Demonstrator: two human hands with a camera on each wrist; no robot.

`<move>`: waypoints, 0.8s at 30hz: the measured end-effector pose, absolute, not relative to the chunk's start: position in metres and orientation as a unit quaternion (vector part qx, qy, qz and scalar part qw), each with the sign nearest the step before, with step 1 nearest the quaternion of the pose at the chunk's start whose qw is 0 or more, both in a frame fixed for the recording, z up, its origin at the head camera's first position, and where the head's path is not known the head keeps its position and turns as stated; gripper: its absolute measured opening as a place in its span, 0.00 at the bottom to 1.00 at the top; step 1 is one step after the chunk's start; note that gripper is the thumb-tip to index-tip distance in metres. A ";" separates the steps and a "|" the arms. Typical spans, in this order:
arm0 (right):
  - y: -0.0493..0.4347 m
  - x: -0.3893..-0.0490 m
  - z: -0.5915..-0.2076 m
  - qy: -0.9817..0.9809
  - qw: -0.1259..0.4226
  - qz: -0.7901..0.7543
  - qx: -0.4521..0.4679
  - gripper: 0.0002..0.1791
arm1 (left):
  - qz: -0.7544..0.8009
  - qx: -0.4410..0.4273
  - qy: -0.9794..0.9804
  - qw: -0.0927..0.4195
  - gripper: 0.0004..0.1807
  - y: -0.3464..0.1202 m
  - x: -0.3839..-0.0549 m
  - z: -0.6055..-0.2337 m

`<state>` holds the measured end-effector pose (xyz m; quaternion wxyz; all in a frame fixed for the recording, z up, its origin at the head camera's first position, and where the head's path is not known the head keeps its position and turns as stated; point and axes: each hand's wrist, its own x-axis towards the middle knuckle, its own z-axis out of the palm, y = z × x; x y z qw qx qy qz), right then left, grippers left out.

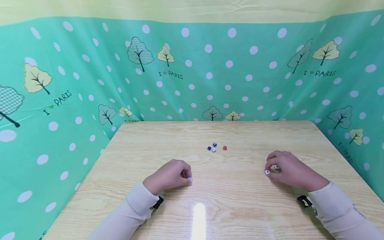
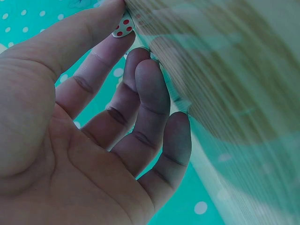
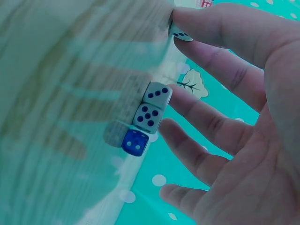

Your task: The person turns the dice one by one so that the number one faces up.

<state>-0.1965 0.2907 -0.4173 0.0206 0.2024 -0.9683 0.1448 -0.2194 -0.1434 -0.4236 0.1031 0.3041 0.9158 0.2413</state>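
My left hand [image 1: 171, 175] pinches a small white die [image 1: 190, 179] between thumb and forefinger, at the tabletop left of centre. Red pips show on this die in the left wrist view, and the other fingers are bent with their tips near the wood. At the right, my right hand [image 1: 290, 169] pinches another white die [image 1: 267, 172], which has dark pips in the right wrist view. Under that palm two white dice [image 3: 152, 107] sit side by side on the table, with a blue die [image 3: 135, 142] beside them. The hand hides most of these from the head view.
Farther back on the wooden table [image 1: 168, 136] lie two blue dice [image 1: 214, 144], a white die [image 1: 214, 150] and a red die [image 1: 225, 147] a little to their right. A green dotted cloth [image 1: 192, 90] hangs behind the table and along both sides.
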 end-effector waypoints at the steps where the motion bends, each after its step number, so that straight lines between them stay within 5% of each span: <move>1: 0.291 -0.197 -0.417 -0.969 0.021 0.145 0.199 0.11 | 0.241 0.305 0.916 0.103 0.12 -0.144 -0.219 -0.424; 24: 0.305 -0.202 -0.420 -0.975 0.017 0.147 0.167 0.09 | 0.246 0.301 0.915 0.106 0.11 -0.144 -0.219 -0.422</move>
